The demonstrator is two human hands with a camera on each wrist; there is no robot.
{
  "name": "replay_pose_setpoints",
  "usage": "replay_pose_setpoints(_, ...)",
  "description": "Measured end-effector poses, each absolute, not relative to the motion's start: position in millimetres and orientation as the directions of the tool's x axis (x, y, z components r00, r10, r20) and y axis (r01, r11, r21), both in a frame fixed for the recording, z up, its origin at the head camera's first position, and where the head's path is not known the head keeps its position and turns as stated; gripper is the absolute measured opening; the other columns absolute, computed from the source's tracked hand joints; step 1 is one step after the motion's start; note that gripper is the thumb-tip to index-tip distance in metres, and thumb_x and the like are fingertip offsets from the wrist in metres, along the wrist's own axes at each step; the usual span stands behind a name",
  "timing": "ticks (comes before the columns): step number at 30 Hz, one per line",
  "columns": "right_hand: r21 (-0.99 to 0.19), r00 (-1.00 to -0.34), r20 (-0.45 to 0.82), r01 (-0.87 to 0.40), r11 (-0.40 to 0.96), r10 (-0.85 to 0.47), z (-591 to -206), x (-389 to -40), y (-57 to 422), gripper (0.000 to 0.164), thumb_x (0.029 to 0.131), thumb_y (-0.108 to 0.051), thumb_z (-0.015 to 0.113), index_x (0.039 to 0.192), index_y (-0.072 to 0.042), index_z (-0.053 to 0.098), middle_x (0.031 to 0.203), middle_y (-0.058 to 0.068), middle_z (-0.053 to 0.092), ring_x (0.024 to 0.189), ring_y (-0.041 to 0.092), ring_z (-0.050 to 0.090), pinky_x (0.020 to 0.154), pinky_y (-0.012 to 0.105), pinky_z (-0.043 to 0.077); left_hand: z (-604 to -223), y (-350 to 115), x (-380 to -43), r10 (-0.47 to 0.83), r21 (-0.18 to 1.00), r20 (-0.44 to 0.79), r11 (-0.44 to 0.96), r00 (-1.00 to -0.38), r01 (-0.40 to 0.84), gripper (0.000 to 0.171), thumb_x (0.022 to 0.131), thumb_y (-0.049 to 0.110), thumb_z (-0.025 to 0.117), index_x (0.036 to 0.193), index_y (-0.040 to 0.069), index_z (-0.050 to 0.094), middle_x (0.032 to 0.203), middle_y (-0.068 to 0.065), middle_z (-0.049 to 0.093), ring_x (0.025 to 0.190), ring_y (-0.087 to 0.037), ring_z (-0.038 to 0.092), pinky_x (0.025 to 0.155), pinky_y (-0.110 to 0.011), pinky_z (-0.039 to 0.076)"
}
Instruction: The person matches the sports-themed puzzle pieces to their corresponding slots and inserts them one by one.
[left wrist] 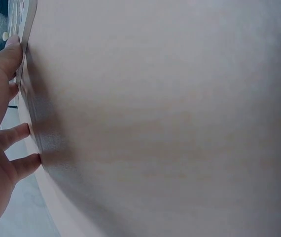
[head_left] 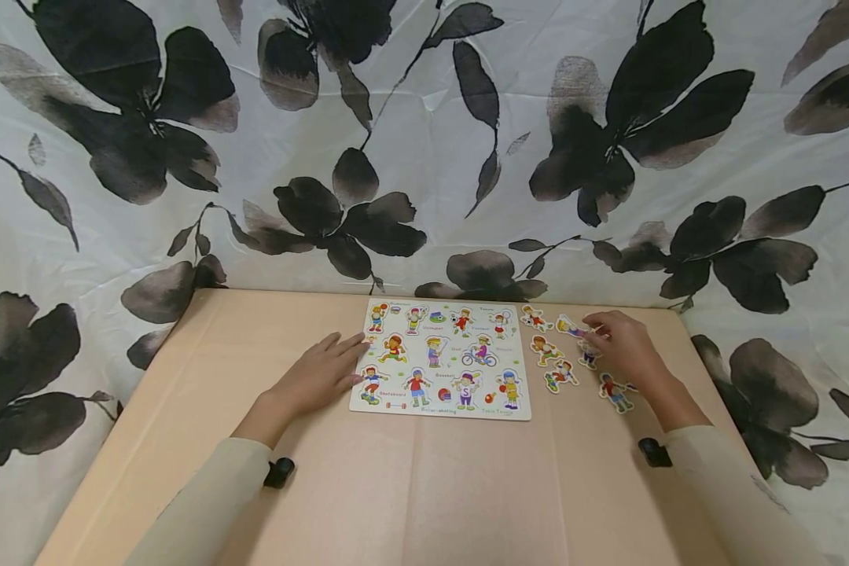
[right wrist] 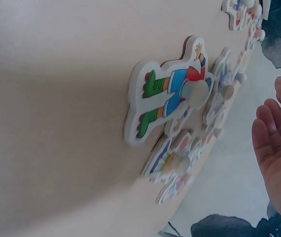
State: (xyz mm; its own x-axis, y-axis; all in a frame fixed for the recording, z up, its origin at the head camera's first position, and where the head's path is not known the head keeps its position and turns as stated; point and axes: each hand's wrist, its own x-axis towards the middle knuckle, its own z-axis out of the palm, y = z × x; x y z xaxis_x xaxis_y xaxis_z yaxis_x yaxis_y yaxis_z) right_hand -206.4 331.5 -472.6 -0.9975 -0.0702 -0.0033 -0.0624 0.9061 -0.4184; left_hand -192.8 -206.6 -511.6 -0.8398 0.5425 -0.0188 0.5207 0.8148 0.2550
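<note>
A white puzzle board [head_left: 396, 376] printed with colourful sports figures lies on the table. My left hand [head_left: 321, 375] touches its left edge with fingers spread; in the left wrist view the thumb [left wrist: 6, 58] is at the board's edge and two fingertips meet the tabletop. Right of the board, my right hand [head_left: 622, 346] reaches over several loose knobbed puzzle pieces, partly hiding some. In the right wrist view its thumb and fingers are apart, with nothing between them. Nearest me lies a roller-skater piece [right wrist: 172, 89] with a pale round knob, its skates green.
Other loose pieces, such as a figure piece [head_left: 561, 376], lie close together beside the board. The beige tabletop [head_left: 467, 487] ends at a floral cloth [head_left: 460, 204] behind. Black wrist cameras, one at the left cuff [head_left: 279, 473], sit on both wrists.
</note>
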Motion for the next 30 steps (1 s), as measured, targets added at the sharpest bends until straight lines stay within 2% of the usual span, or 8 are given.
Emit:
replay_pose_setpoints(11,-0.423,-0.989,-0.02,-0.126,0.897,-0.148,-491.2,-245.4,308.8,0.035,0.103,-0.016,0.064,0.133,0.002,0.064,0.121,0.023,0.066,0.111,0.041,0.064,0.095,0.056,0.056,-511.3,-207.8,-192.6,0.536,0.263,-0.035,0.819,-0.843,0.51,0.062,0.105,0.04,0.059,0.159,0.016,0.042,0.169,-0.004,0.034,0.152,-0.049,0.031,0.124,-0.063,0.029)
replay_pose_setpoints(18,-0.429,-0.988,-0.054,-0.107,0.897,-0.143,-493.9,-255.1,284.7,0.035,0.103,-0.017,0.06,0.134,-0.003,0.065,0.117,0.016,0.064,0.104,0.032,0.061,0.091,0.051,0.056,-510.5,-209.6,-193.5,0.537,0.259,-0.033,0.819,-0.843,0.512,0.062,0.105,0.042,0.058,0.16,0.017,0.041,0.169,-0.004,0.034,0.152,-0.048,0.03,0.125,-0.063,0.028)
replay_pose_setpoints(23,-0.409,-0.984,-0.021,-0.151,0.9,-0.175,-498.8,-260.6,273.6,0.028,0.102,-0.013,0.065,0.128,-0.001,0.069,0.112,0.017,0.064,0.096,0.029,0.061,0.086,0.047,0.057,-512.1,-209.3,-192.2,0.544,0.257,-0.027,0.815,-0.839,0.52,0.062,0.105,0.04,0.059,0.159,0.016,0.042,0.168,-0.005,0.035,0.152,-0.049,0.031,0.124,-0.063,0.028)
replay_pose_setpoints(30,-0.35,-0.99,0.013,-0.136,0.927,-0.14,-509.7,-266.1,263.9,0.022,0.101,-0.01,0.065,0.119,0.0,0.072,0.105,0.018,0.064,0.089,0.027,0.06,0.081,0.044,0.058,-514.2,-209.6,-190.7,0.54,0.256,-0.037,0.819,-0.841,0.514,0.063,0.105,0.043,0.058,0.16,0.017,0.041,0.169,-0.004,0.034,0.153,-0.048,0.03,0.125,-0.062,0.028)
